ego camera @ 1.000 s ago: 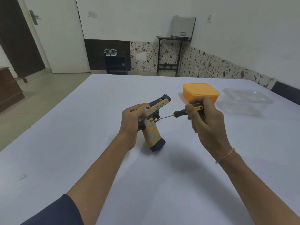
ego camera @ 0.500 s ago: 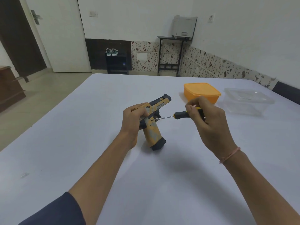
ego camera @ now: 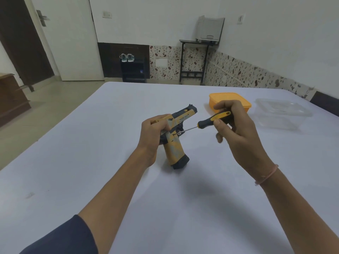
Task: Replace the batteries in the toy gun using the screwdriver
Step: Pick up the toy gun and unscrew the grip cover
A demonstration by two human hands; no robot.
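White table [ego camera: 88,162], toy gun [ego camera: 174,149] mid-surface

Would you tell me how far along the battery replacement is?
Done: nothing visibly; no cover off, no batteries in sight. In hand: left hand steadies the toy gun on the table, right hand holds the screwdriver tip at a side screw. Left: opening, swapping, closing.
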